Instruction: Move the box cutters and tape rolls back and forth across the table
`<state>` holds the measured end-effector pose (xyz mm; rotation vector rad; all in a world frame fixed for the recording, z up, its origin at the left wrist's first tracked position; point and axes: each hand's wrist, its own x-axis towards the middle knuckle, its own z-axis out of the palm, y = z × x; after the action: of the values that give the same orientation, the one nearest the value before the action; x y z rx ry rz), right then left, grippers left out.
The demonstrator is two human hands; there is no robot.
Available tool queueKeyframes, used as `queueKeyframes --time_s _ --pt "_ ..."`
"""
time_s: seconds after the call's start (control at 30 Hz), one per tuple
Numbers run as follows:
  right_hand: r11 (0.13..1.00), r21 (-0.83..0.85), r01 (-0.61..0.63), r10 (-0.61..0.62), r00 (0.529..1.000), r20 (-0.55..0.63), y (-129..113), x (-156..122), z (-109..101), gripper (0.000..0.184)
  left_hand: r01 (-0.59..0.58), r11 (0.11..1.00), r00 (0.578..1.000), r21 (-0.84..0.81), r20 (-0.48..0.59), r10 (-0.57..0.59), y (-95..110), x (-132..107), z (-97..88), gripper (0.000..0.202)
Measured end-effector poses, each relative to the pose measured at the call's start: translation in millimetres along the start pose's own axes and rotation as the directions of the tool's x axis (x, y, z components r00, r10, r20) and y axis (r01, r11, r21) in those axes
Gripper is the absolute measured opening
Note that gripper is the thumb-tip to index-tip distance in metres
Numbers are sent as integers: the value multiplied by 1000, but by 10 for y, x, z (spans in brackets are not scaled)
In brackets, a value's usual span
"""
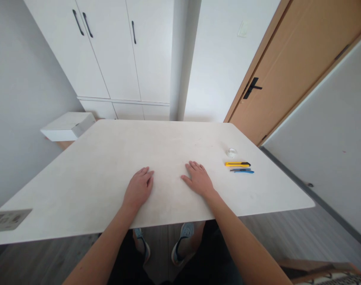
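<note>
Two bare hands rest palm down on a white counter, tools to the right

The left hand (139,189) lies on the near middle part of the smooth white counter (156,142) with rounded corners, its fingers close together and slightly bent, the thumb alongside. Its grip is loose and relaxed, with no object seen in it. The right hand (198,179) lies flatter, a gap away on the right, fingers a little spread and thumb pointing left; its grip is unclosed and has hold of nothing visible.

Right of the right hand, well apart from the left one, small things lie in a group. Farthest is a clear, ring-shaped roll of tape (232,154). Nearer is a yellow utility knife with a black end (237,164), lying sideways, and just on its near side are slim blue and dark pen-like tools (242,171), also lying sideways.

A grey printed label (10,220) is at the counter's near left corner. Beyond the far left edge sits a white box (67,126). Tall white cabinets (109,59) stand at the far side, and a light wooden door (302,51) is at far right.
</note>
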<state>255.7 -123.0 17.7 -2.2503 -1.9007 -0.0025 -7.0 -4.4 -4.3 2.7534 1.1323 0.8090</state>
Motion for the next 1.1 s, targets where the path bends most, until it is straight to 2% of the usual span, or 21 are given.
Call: queueKeyframes --time_s 1.1 --pt "1000 6 -11 11 1000 14 -6 -6 -19 65 -3 1000 1000 -23 -4 3 -18 -8 17 39"
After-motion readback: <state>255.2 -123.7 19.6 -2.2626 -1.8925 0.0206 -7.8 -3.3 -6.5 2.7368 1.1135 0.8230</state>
